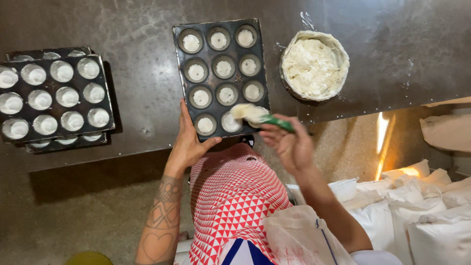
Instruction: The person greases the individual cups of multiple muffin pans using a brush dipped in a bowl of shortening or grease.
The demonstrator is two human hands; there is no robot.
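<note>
A dark muffin tray (219, 28) lies on the brown counter, its cups partly filled with white batter. My left hand (188, 140) grips the tray's near left corner, thumb on the front rim. My right hand (289, 142) holds a green-handled spatula (260, 117) loaded with pale batter, its blade over the tray's near right cups. A round bowl (314, 65) of thick white batter stands just right of the tray.
Two stacked muffin trays (54, 95) with fuller cups sit at the counter's left. The counter edge (122, 152) runs in front of me. White sacks (422, 206) lie on the floor at lower right. A red-and-white patterned apron covers my front.
</note>
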